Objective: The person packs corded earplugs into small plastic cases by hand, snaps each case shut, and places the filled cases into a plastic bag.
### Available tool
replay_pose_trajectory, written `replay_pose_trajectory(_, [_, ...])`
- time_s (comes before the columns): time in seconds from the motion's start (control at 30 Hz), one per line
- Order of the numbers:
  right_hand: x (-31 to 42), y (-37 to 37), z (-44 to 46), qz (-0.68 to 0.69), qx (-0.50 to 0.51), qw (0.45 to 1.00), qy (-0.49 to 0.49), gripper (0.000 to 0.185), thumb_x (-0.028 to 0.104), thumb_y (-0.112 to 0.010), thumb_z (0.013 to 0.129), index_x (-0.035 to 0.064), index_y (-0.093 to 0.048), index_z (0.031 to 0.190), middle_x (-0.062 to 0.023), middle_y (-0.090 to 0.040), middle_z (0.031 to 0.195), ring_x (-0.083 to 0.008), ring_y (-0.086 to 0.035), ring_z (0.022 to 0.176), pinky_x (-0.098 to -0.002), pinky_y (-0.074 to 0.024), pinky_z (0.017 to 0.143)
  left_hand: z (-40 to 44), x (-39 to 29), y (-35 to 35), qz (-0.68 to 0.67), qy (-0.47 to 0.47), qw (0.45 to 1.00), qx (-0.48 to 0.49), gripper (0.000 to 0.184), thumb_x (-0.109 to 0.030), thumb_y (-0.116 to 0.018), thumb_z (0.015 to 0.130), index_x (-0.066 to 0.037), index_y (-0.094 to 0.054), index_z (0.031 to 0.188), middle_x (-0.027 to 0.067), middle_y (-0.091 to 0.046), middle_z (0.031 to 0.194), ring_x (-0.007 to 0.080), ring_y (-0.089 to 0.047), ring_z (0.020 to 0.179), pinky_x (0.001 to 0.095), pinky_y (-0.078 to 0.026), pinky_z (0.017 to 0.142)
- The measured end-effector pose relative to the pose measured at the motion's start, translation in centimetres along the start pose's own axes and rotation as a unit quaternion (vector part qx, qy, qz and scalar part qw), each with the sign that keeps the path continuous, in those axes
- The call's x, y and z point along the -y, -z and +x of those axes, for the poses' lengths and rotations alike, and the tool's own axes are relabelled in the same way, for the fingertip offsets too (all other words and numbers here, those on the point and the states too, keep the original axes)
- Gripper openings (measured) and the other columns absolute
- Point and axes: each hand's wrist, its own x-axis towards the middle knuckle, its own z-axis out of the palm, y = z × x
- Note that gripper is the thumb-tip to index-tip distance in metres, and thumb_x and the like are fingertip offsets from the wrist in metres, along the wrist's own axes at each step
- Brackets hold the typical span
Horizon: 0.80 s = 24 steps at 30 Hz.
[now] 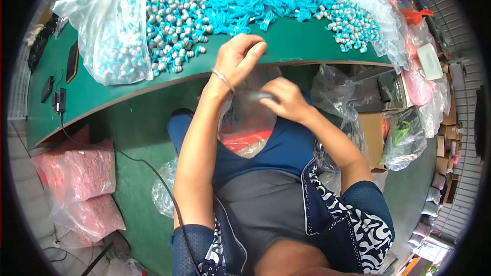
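Note:
My left hand (239, 60), with a bracelet on its wrist, is raised at the table's front edge. Its fingers are curled with the thumb against them, and anything inside is hidden. Lower and to the right, above my lap, my right hand (286, 99) pinches a small dark grey object (262, 95), blurred by motion. Past my left hand lie bundles of turquoise cord (255, 0) and a heap of small grey-and-turquoise pieces (176, 25). Between my legs is a clear plastic bag (250, 117) with something red near its bottom.
On the green table (286, 46), a clear bag of similar pieces (120, 46) stands left, and a smaller heap (353, 25) lies right. A black cable (138, 161) runs down beside my left arm. Bags of pink items (84, 184) sit left; a cardboard box (372, 135) stands right.

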Motion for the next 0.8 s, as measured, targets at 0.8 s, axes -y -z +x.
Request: replay_pose_trajectory(0.8, [0.1, 9.3, 5.3, 0.214, 0.15, 0.947, -0.187, 0.015, 0.006, -0.065, 0.088, -0.0008, -0.068, 0.101, -0.0048, -0.068, 0.091, -0.0105, -0.063, 0.082, -0.0254, -0.0502, 0.072, 0.3, 1.2, -0.2, 0.391, -0.088, 0.909, -0.116, 0.023, -0.01, -0.069, 0.077, -0.009, -0.065, 0.1, 0.0097, -0.061, 0.092, 0.0312, -0.06, 0.086, 0.041, -0.05, 0.072])
